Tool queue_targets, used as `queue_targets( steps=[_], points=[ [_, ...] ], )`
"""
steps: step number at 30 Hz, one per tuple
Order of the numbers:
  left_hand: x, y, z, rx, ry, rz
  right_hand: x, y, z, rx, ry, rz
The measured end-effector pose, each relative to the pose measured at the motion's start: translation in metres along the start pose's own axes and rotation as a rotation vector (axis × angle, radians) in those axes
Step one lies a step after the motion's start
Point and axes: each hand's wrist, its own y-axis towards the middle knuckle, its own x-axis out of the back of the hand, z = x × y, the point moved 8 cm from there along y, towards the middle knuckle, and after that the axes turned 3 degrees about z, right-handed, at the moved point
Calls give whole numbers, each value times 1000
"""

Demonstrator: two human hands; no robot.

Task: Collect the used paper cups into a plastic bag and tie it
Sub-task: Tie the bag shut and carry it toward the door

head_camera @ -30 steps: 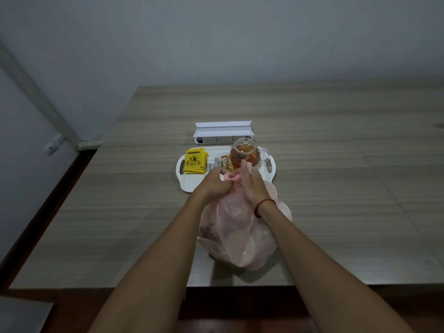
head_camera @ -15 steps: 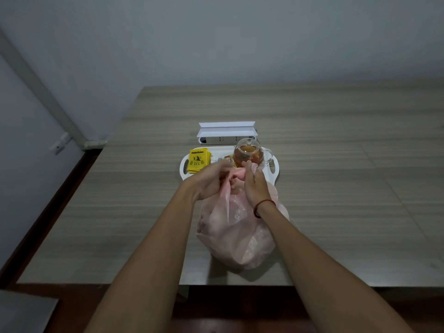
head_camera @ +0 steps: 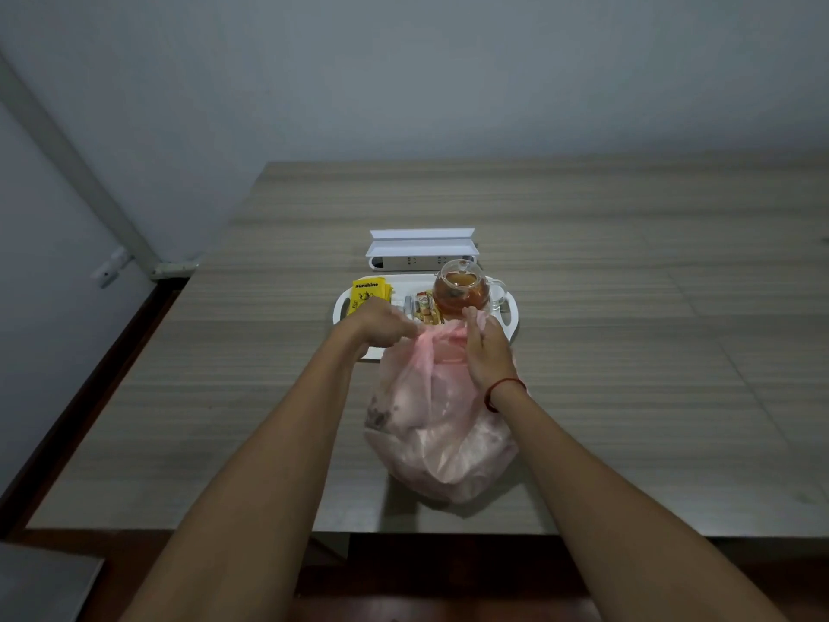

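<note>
A full pink plastic bag stands near the table's front edge, and pale cup shapes show dimly through its film. My left hand pinches the bag's left handle strip and pulls it up and to the left. My right hand, with a red string on the wrist, grips the right handle at the bag's mouth. The two handles meet in a stretched pink band between my hands. No loose cups lie on the table.
Just behind the bag sits a white tray with a glass teapot of tea, yellow tea packets and small snack packs. A white power strip box lies behind the tray. The wooden table meets the wall at the left.
My hands have drawn apart a little, the left pulling its handle to the left, so the bag's mouth is stretched wider. The bag stays in place.
</note>
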Motion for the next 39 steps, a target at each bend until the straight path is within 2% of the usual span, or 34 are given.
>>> queue_targets(
  steps=[3,8,11,13,16,20,23,26,28,34,36,39],
  points=[
    [23,3,23,49,94,-108,25,2,-17,-45,-200,-71],
    [21,-2,55,145,139,-118,29,-4,-26,-58,-389,-34],
    [11,-1,62,143,-111,-100,25,-6,-14,-24,-438,-22],
    [8,-3,61,124,-325,-121,22,-6,-10,-1,-312,22],
    [2,-3,48,30,-426,-184,16,-13,-1,-7,-184,56],
    [-13,-7,46,38,-352,-214,6,-17,-6,-49,-128,98],
    [-14,-8,44,-15,-262,-290,-3,-25,-19,-157,156,186],
    [-13,-10,37,-75,-183,-387,-10,-34,-13,-164,327,352],
    [-15,-14,29,-97,-127,-403,-11,-36,-12,-157,340,414],
    [-8,-22,44,-23,-13,-514,9,-29,-42,-258,162,222],
    [-6,-23,44,-32,-18,-550,10,-28,-32,-185,89,234],
    [-8,-19,33,-52,60,-458,4,-28,21,153,-190,306]
  ],
)
